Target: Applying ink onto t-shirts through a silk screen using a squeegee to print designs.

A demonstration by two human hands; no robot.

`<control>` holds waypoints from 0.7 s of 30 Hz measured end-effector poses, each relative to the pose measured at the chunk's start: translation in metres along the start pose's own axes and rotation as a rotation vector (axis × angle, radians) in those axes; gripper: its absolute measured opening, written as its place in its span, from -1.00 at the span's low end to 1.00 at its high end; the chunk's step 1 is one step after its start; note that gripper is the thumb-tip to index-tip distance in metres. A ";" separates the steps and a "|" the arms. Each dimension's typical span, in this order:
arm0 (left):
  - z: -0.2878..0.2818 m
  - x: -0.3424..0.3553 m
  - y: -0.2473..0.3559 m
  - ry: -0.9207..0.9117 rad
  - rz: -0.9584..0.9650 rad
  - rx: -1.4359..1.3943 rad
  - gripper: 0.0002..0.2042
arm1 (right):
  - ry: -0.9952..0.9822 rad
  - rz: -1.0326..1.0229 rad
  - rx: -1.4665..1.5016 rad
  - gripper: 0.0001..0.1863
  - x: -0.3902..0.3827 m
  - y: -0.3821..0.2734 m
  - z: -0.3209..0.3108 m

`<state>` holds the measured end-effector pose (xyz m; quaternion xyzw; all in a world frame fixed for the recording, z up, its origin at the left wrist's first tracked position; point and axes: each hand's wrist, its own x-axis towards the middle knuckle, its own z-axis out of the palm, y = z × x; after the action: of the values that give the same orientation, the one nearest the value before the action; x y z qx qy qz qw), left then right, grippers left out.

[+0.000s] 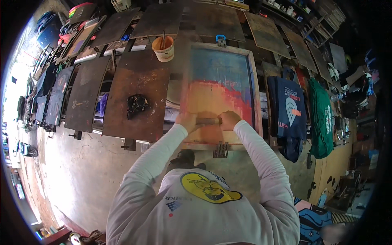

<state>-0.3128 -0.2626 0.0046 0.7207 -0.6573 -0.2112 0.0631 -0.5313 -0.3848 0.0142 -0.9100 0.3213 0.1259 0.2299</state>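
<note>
Both hands grip a wooden-handled squeegee point(209, 121), one at each end, above the near part of a screen-printing frame point(255, 87). My left hand point(187, 121) is closed on its left end. Around the right end, the fingers of my right hand point(230, 120) are wrapped. The mesh point(216, 61) is blue at the far end, with red and orange ink spread over the middle and near part. A blue clamp point(221, 40) sits on the far rim, and a metal hinge clamp point(220, 150) on the near rim. The squeegee's blade edge is hidden.
Left of the frame, a dark board point(136, 81) carries a crumpled black cloth point(136, 105). An ink-stained white bucket point(163, 49) with a stick in it stands beyond. Printed navy cloth point(290, 108) and green cloth point(321, 118) hang over boards at right.
</note>
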 end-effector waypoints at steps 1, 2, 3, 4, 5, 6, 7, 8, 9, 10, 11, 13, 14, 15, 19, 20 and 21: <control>-0.004 0.012 -0.002 0.035 0.050 0.012 -0.56 | -0.001 -0.002 -0.006 -0.73 0.008 0.002 -0.006; -0.008 0.030 -0.005 0.069 0.108 0.026 -0.55 | 0.031 0.033 -0.046 -0.72 0.016 0.005 -0.014; -0.003 0.053 -0.018 0.279 0.151 0.245 -0.54 | 0.059 0.053 -0.087 -0.70 0.029 0.004 -0.022; 0.002 0.076 -0.032 0.480 0.191 0.463 -0.52 | 0.071 0.140 -0.082 -0.67 0.050 0.004 -0.034; -0.021 0.094 -0.024 0.346 0.176 0.350 -0.50 | 0.076 0.256 -0.067 -0.65 0.066 0.015 -0.042; -0.046 0.110 -0.021 0.212 0.147 0.243 -0.49 | 0.130 0.251 -0.062 -0.65 0.076 0.011 -0.061; -0.056 0.129 -0.033 0.173 0.057 0.177 -0.48 | 0.188 0.222 -0.063 -0.64 0.092 -0.001 -0.082; -0.059 0.149 -0.039 0.133 -0.012 0.108 -0.48 | 0.179 0.229 -0.062 -0.64 0.113 0.007 -0.087; -0.057 0.162 -0.042 0.123 -0.006 0.102 -0.48 | 0.185 0.293 -0.125 -0.63 0.133 0.018 -0.090; -0.054 0.172 -0.046 0.074 0.003 0.086 -0.47 | 0.190 0.356 -0.188 -0.62 0.146 0.028 -0.088; -0.051 0.178 -0.058 0.025 -0.009 0.074 -0.46 | 0.178 0.344 -0.183 -0.62 0.155 0.026 -0.083; -0.050 0.174 -0.037 0.042 -0.036 0.095 -0.56 | 0.256 0.364 -0.220 -0.62 0.155 0.038 -0.079; -0.046 0.163 -0.032 0.061 -0.077 0.122 -0.66 | 0.243 0.370 -0.210 -0.62 0.154 0.040 -0.071; -0.039 0.160 -0.034 0.045 -0.075 0.122 -0.66 | 0.240 0.341 -0.228 -0.63 0.151 0.042 -0.065; 0.001 0.155 -0.039 0.221 -0.057 0.085 -0.68 | 0.355 0.281 -0.181 -0.68 0.130 0.050 -0.030; 0.013 0.144 -0.037 0.299 -0.038 0.104 -0.62 | 0.364 0.278 -0.180 -0.68 0.122 0.045 -0.028; 0.016 0.129 -0.034 0.192 -0.051 0.106 -0.59 | 0.335 0.290 -0.151 -0.70 0.107 0.036 -0.026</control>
<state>-0.2820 -0.3811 -0.0506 0.7564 -0.6399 -0.1080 0.0822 -0.4708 -0.4789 -0.0159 -0.8771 0.4720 0.0288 0.0841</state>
